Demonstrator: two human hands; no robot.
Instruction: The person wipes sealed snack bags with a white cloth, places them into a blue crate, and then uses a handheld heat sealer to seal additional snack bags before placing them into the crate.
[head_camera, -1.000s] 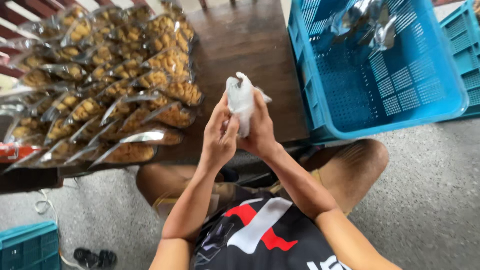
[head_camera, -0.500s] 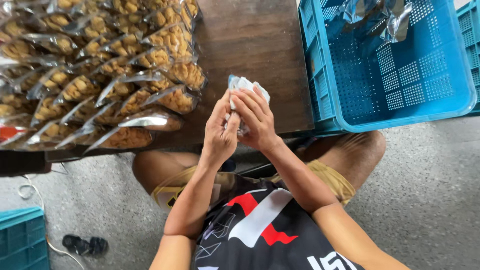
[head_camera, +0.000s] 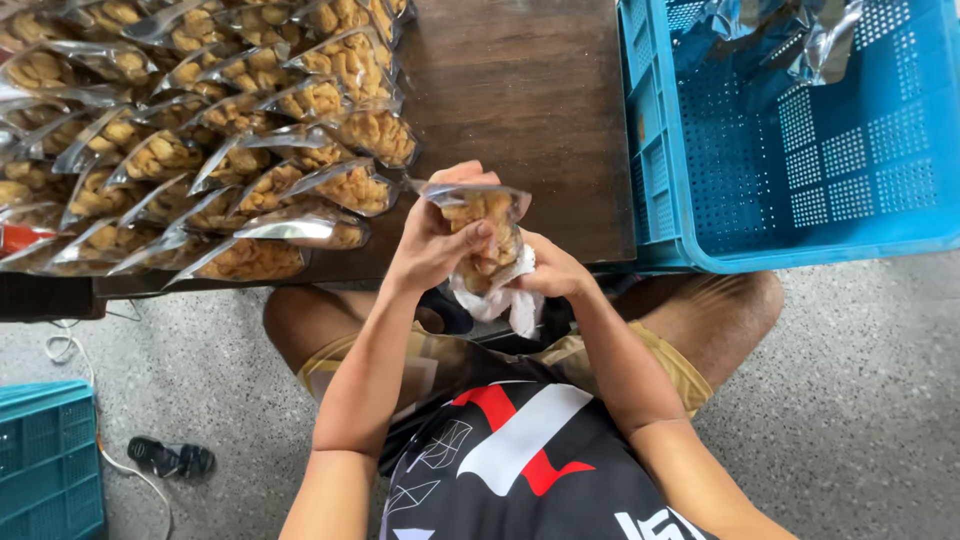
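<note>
Both my hands hold one clear plastic snack bag (head_camera: 482, 225) filled with golden fried pieces, just off the near edge of the dark wooden table (head_camera: 520, 100). My left hand (head_camera: 430, 240) grips the bag's left side with the fingers wrapped over its front. My right hand (head_camera: 545, 270) supports it from the right and below, together with a white cloth (head_camera: 500, 298) that hangs under the bag.
Several filled snack bags (head_camera: 200, 140) lie in overlapping rows on the table's left half. A large blue plastic crate (head_camera: 800, 130) with a few shiny bags inside stands at the right. A smaller blue crate (head_camera: 45, 460) and black sandals (head_camera: 170, 458) are on the grey floor.
The white cloth was wrapped around the bag held upright; now the bag's clear front shows, lowered toward my lap, with the cloth beneath it.
</note>
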